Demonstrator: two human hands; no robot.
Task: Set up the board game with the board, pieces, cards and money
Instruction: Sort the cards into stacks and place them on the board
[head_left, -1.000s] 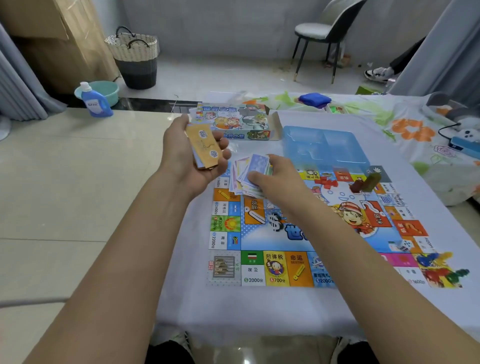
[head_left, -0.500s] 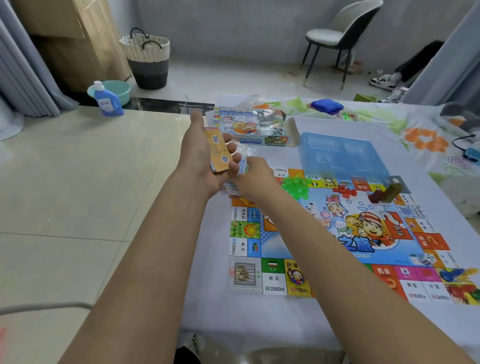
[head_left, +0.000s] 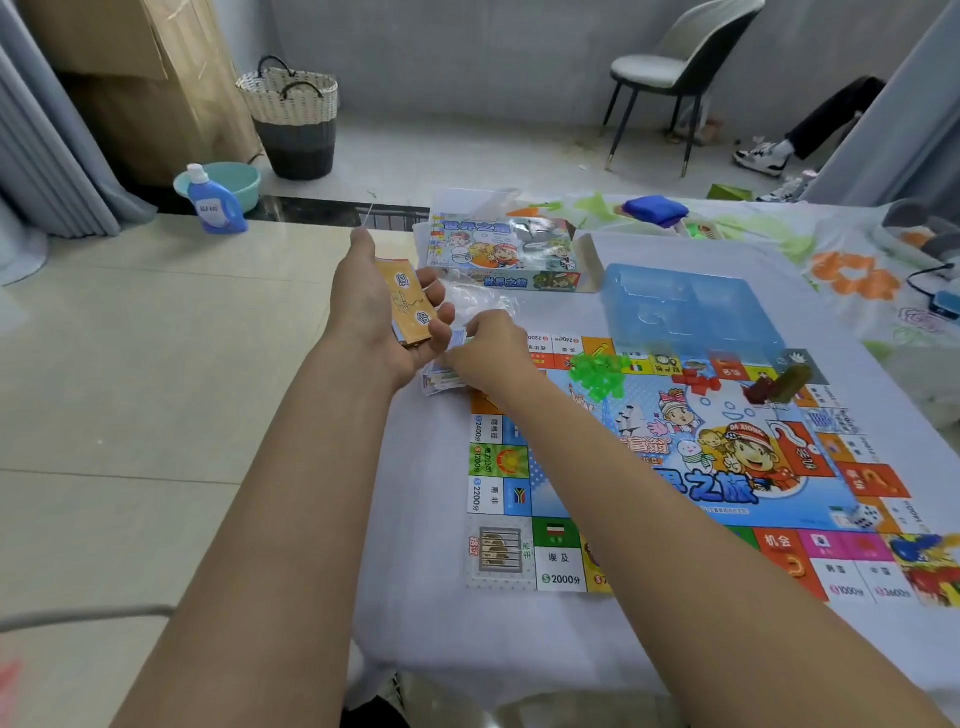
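The colourful game board (head_left: 675, 467) lies flat on the white-clothed table (head_left: 467, 639). My left hand (head_left: 379, 312) grips a stack of orange cards (head_left: 408, 306) above the table's left edge. Right beside it, my right hand (head_left: 488, 345) holds a bundle of paper money (head_left: 441, 376) over the board's far left corner, its fingers curled round the notes. Green houses (head_left: 597, 374), red pieces (head_left: 698, 382) and dark pieces (head_left: 779, 387) sit on the far part of the board. A die (head_left: 865, 517) rests near the right side.
The game box (head_left: 504, 254) and a blue plastic insert tray (head_left: 685, 306) lie behind the board. Clear wrapping (head_left: 483, 301) lies near my hands. A blue pouch (head_left: 654, 210), a detergent bottle (head_left: 213, 202), a basket (head_left: 293, 119) and a chair (head_left: 680, 67) stand farther off.
My right hand has brought the money bundle up and left, close against my left hand and its cards. The view has shifted left, so the board sits further right.
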